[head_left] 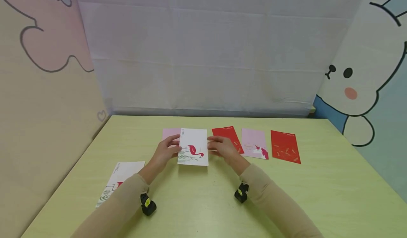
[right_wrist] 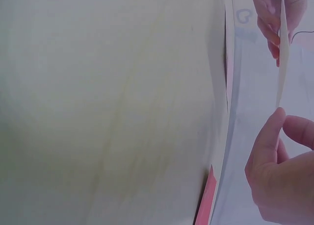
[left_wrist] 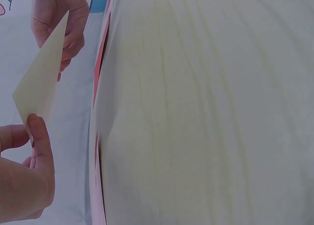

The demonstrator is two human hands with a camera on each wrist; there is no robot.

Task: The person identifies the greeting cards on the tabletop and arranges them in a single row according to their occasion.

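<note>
While held up between left hand [head_left: 160,156] and right hand [head_left: 225,150], find white card [head_left: 194,139] raised over table [head_left: 210,206], slightly tilted, shadow cast beneath. Taking that card as the dial's centre, count the others lying flat on the table: at ten o'clock, pink card [head_left: 170,133], partly hidden; toward three o'clock, going outward, red card [head_left: 227,139], second pink card [head_left: 254,140], touching the red or nearly so, then second red card [head_left: 285,146], set apart; at eight o'clock, second white card [head_left: 130,169], partly covered by left sleeve [head_left: 111,206].

Pinched at its nine o'clock edge by the left hand, with thumb and bent fingers; pinched likewise at its three o'clock edge by the right, fingertips right at the rim. Stretched forward from eight and four o'clock, both arms, with black device [head_left: 147,204] under the left cuff and second black device [head_left: 241,192] under the right.

Note thin, straight-edged, rectangular cards; on the held one, red flamingo and green leaves toward six o'clock, small dark writing at eleven, pale plain back in the left wrist view. See also pale yellow-green wood grain across the table, loose beige cloth on both forearms, and at twelve o'clock, fold-creased white sheet [head_left: 216,47].
</note>
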